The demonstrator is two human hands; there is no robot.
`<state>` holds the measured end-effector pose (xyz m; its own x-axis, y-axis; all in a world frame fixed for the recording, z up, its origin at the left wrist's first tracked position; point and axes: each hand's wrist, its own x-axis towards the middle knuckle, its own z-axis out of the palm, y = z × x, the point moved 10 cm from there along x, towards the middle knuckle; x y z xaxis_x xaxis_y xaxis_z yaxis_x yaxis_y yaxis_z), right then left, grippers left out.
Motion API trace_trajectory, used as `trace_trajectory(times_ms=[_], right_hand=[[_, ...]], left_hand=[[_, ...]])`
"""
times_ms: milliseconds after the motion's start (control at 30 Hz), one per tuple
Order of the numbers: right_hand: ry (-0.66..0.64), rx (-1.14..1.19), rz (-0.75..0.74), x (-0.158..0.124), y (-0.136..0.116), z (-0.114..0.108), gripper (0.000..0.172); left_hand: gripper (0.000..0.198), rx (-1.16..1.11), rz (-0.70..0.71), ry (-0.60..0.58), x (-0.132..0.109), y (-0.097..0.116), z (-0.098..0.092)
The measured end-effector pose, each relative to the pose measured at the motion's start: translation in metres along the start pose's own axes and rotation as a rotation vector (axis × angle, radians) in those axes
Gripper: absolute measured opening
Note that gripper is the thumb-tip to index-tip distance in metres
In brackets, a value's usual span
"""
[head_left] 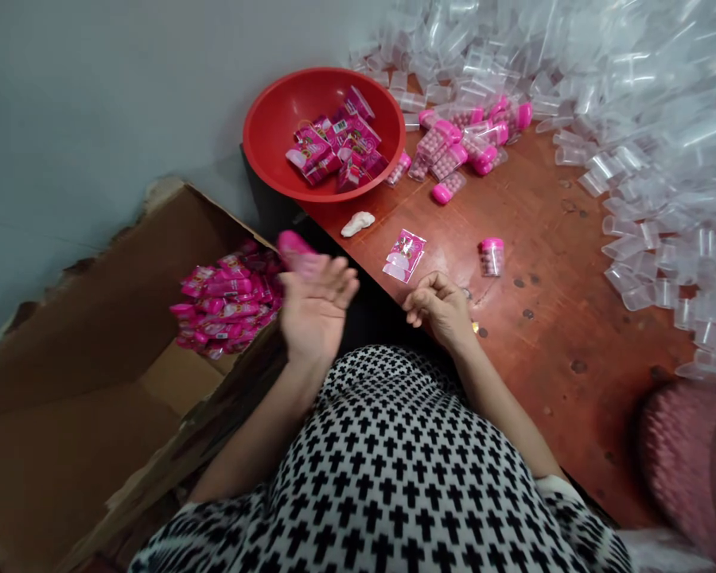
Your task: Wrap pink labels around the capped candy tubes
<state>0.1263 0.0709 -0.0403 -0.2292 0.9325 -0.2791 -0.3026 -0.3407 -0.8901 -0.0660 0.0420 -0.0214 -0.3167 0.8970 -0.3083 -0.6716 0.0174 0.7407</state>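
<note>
My left hand (317, 306) is over the edge of the cardboard box, palm up with its fingers stretched out. Just past it is a blurred pink-capped bottle (297, 248); whether the fingers still touch it I cannot tell. My right hand (440, 309) rests at the table's front edge, its fingertips pinched together; anything between them is hidden. Beside that hand lie flat pink printed labels (404, 255). To its right a small clear bottle of pink balls (492, 257) stands upright under a pink cap. Several wrapped pink bottles (227, 302) are heaped in the cardboard box (101, 310).
A red bowl (261, 163) of folded pink labels sits at the table's corner. Capped bottles (453, 147) of pink balls lie beside it. Empty clear containers (650, 175) cover the back and right. A white lump (358, 224) lies near the edge; a tub (686, 461) stands lower right.
</note>
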Motion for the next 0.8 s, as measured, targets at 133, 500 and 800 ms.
trace_trajectory(times_ms=[133,500,800], right_hand=[[0.126,-0.058,-0.042,-0.002,-0.004,-0.021,0.035],[0.214,-0.296,-0.027,-0.020,-0.015,-0.045,0.023],[0.305,-0.354,-0.171,0.004,-0.035,-0.046,0.023]], left_hand=[[0.058,0.120,0.221,0.101,0.014,0.029,-0.027],[0.021,1.524,0.710,-0.355,0.054,-0.066,0.089],[0.020,1.308,0.854,-0.293,0.049,-0.055,0.080]])
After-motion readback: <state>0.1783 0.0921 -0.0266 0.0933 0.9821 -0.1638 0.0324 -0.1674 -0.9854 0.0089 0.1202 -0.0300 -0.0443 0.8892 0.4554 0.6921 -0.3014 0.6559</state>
